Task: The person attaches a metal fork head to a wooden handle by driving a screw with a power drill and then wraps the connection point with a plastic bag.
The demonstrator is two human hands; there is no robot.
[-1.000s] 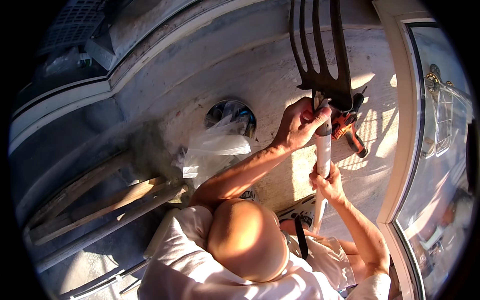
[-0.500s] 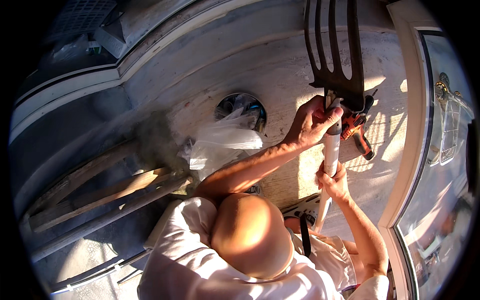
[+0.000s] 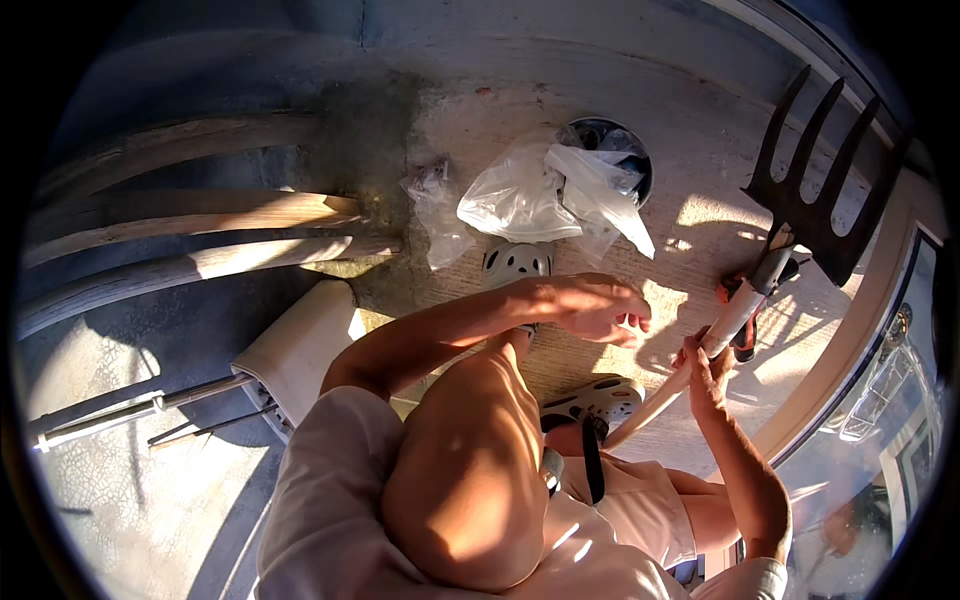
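My right hand point(image 3: 708, 372) is wrapped around the pale handle of a garden fork point(image 3: 738, 318). The fork's dark, broad metal tines point(image 3: 828, 195) point up and away to the far right, and the handle slants down toward my shoe. My left hand point(image 3: 603, 310) is off the tool, above the floor to the left of the handle. Its fingers are loosely bent, with nothing seen in them. A red and black cordless drill point(image 3: 744, 345) lies on the floor behind the handle, which partly hides it.
Clear plastic bags point(image 3: 520, 190) lie beyond my left arm, partly over a round bucket point(image 3: 648, 170) of mixed items. Wooden poles point(image 3: 200, 262) stretch out on the left near a beige folded piece point(image 3: 300, 345). A glass door frame point(image 3: 850, 350) runs along the right.
My left hand has let go of the fork near its socket and moved away to the left. The fork has tilted to the right in my right hand. The view has shifted too.
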